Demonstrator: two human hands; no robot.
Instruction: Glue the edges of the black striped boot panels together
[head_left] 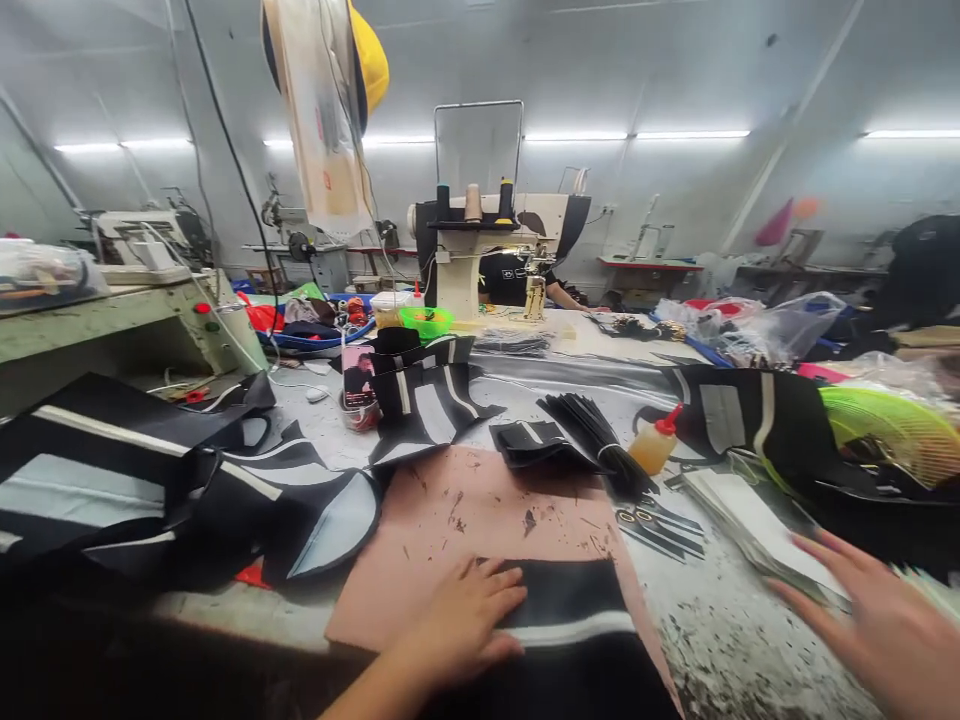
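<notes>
My left hand [469, 620] lies flat, fingers spread, on the left side of a black panel [577, 590] that carries a white strip [574, 630]. That panel rests on a pink board [435, 520] at the table's front edge. Over to the right, my right hand [874, 610] is held with thumb and fingers apart, slightly blurred. Its fingertips are at a stack of white strips [757, 520]; whether they touch it I cannot tell. Small black straps [664, 530], a black strip bundle [585, 430] and a folded black piece [532, 440] lie between.
A glue bottle with a red tip [655, 443] stands right of the bundle. Black panels [187, 470] pile up at left. Behind the board are a phone [358, 375] and another panel [427, 400]. A green basket [892, 430] is at right; a sewing machine [469, 270] stands beyond, with a person behind.
</notes>
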